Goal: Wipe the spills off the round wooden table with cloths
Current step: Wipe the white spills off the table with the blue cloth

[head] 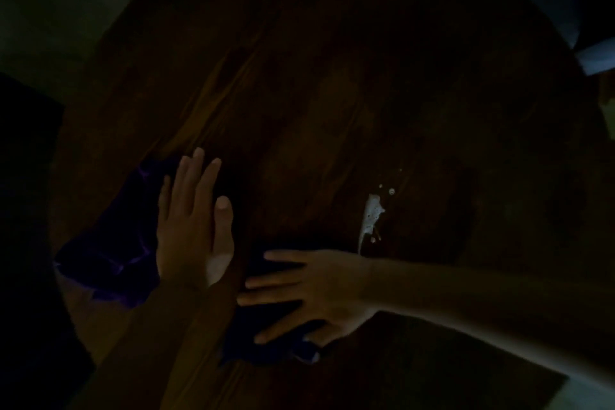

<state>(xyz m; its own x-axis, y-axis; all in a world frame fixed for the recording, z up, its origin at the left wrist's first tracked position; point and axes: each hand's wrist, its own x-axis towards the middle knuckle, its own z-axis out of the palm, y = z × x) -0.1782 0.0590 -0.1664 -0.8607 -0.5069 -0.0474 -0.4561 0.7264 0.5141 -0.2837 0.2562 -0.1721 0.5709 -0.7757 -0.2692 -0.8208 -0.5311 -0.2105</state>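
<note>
The scene is very dark. A round wooden table (pixel 316 76) fills the view. My left hand (pixel 189 220) lies flat, fingers together and pointing away, pressing on a dark purple cloth (pixel 109 250) at the table's left edge. My right hand (pixel 312 289) lies flat with fingers spread to the left, pressing on a second dark cloth (pixel 266 343) near the front. A whitish spill (pixel 371 218) with small droplets above and below it sits on the wood just beyond my right wrist, untouched by either cloth.
A pale bluish object (pixel 595 56) shows past the table's far right edge. Lighter floor (pixel 50 10) lies beyond the table at the upper left. A dark shape (pixel 26 210) fills the left side.
</note>
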